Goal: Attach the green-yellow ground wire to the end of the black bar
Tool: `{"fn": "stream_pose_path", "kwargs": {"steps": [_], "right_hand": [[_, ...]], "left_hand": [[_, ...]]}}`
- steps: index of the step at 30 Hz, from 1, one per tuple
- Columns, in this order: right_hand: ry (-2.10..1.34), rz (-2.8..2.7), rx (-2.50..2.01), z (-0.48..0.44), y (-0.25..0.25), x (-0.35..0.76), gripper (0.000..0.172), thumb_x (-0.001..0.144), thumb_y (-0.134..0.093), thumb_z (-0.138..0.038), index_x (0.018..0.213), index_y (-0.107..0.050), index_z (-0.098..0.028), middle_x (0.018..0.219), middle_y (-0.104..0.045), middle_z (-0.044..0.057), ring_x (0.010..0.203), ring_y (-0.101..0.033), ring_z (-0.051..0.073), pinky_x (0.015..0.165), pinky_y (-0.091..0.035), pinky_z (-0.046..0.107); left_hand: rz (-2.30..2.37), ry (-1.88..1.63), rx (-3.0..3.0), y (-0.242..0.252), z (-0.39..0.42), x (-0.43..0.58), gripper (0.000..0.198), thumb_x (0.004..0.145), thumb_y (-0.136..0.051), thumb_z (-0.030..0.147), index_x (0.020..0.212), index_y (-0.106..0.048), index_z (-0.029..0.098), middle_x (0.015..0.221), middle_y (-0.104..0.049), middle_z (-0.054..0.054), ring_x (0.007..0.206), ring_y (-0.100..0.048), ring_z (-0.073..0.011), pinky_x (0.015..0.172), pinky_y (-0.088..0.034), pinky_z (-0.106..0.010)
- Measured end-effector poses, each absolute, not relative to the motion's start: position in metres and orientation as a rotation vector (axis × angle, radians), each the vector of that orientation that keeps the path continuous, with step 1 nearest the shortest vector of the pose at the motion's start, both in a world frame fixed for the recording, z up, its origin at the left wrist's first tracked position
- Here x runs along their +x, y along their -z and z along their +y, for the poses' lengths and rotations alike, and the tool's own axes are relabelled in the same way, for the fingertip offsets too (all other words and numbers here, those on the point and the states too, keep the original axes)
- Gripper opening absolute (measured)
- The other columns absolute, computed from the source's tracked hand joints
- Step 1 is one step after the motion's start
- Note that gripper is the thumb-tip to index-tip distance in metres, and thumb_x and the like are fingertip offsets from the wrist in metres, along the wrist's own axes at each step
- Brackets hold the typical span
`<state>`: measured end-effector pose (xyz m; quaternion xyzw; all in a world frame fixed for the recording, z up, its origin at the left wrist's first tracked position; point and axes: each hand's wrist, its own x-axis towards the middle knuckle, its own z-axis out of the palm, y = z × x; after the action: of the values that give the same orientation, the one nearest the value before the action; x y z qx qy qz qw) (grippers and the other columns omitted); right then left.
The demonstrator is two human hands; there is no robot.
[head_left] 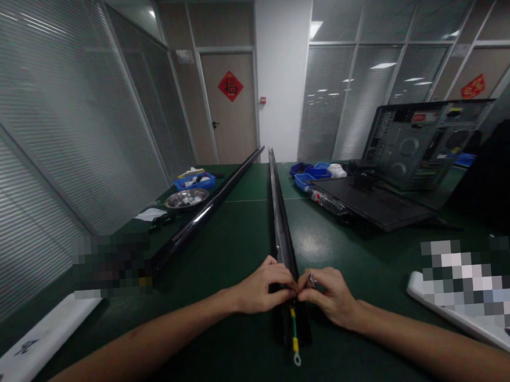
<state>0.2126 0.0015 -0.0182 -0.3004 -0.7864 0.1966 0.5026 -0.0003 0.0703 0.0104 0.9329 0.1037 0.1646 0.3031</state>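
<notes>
A long black metal rail [282, 224] runs away from me down the middle of the table. Over its near end, my left hand [266, 286] and my right hand [327, 296] meet with their fingertips pinched together. What lies between the fingertips is too small and hidden to make out. A short green-and-yellow ground wire [294, 328] with a ring terminal [297, 359] extends toward me from just below the fingers. To the left, a second long dark rail [208, 212] lies at a slant, apart from both hands.
On the left are a metal dish [187, 200] with small parts, a blue basket [195, 180] and a white panel [43, 351]. Blue bins [312, 174], a flat black panel [373, 203] and an open computer case [413, 145] occupy the right. Another white device [474, 321] lies near right.
</notes>
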Motion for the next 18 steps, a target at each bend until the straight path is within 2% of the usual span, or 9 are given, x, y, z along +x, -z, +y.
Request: {"fn": "stream_pose_path", "kwargs": {"steps": [7, 12, 18], "right_hand": [[-0.442, -1.905, -0.709, 0.0016, 0.0176, 0.213, 0.037, 0.099, -0.068, -0.049, 0.08, -0.072, -0.017, 0.064, -0.069, -0.001, 0.051, -0.062, 0.012, 0.053, -0.045, 0.022], [-0.426, -1.913, -0.739, 0.001, 0.0195, 0.2146, 0.041, 0.099, -0.067, -0.053, 0.079, -0.073, -0.017, 0.064, -0.07, -0.001, 0.05, -0.062, 0.011, 0.054, -0.045, 0.022], [-0.365, -1.911, -0.72, 0.0016, 0.0206, 0.2136, 0.039, 0.099, -0.068, -0.05, 0.077, -0.072, -0.018, 0.061, -0.07, -0.001, 0.048, -0.061, 0.01, 0.052, -0.044, 0.022]], "left_hand": [[0.31, -0.456, 2.429, -0.0078, 0.0714, -0.0005, 0.018, 0.1, -0.058, 0.035, 0.1, -0.069, 0.02, 0.099, -0.074, -0.003, 0.095, -0.063, -0.0201, 0.095, -0.034, -0.037], [0.311, -0.469, 2.435, -0.0055, 0.0718, -0.0015, 0.014, 0.1, -0.06, 0.03, 0.101, -0.07, 0.02, 0.1, -0.074, -0.002, 0.096, -0.064, -0.0188, 0.096, -0.034, -0.036], [0.294, -0.461, 2.455, -0.0064, 0.0718, -0.0009, 0.013, 0.1, -0.06, 0.028, 0.102, -0.071, 0.021, 0.101, -0.075, -0.001, 0.097, -0.064, -0.0186, 0.096, -0.033, -0.036]]}}
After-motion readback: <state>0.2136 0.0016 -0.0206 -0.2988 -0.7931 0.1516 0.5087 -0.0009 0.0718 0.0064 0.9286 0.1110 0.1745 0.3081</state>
